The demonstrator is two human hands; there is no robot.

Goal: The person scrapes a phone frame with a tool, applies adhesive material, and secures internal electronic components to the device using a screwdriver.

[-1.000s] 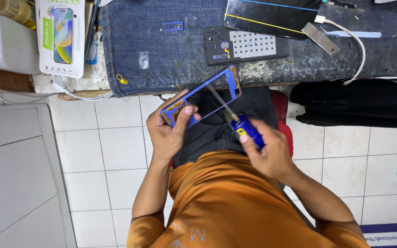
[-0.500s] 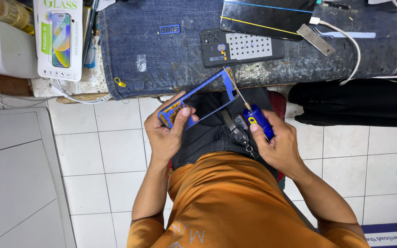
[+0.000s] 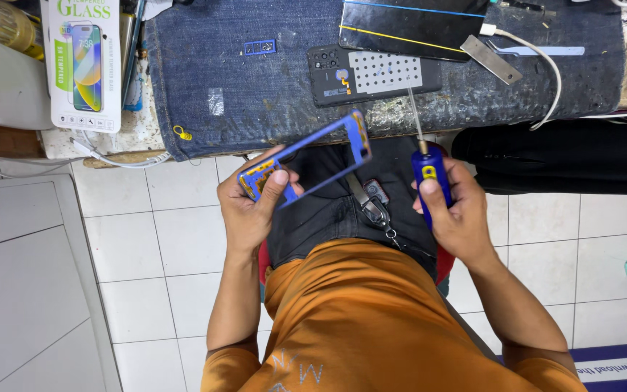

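Both hands are busy in my head view, the only one I have. My left hand (image 3: 252, 210) is closed around the lower end of a blue phone frame (image 3: 306, 161), thumb laid across its near edge, fingers wrapped behind. That frame is an open rectangle, tilted so its far end rises toward the middle of the picture, just below the edge of the desk (image 3: 132, 134), and I can see dark trousers through it. My right hand (image 3: 459, 218) is clenched on a blue-handled screwdriver (image 3: 429, 170), held nearly upright right of centre, well apart from the frame. Its thin metal shaft points up, and the tip overlaps the desk edge just under a dark opened phone (image 3: 375, 75); I cannot tell whether it touches anything.

The opened phone lies on a denim mat (image 3: 270, 87) that covers the desk across the top of the frame, with a pale perforated plate on its back. Above it, at upper centre, rests a black screen panel (image 3: 411, 25). Just to its right lie a flat metal tool (image 3: 493, 59) and a white cable (image 3: 538, 65) that curves down. At upper left, a white boxed screen protector (image 3: 85, 65) sits beside the mat. Keys (image 3: 375, 207) hang at my waist, between the two hands, above an orange shirt (image 3: 371, 319).
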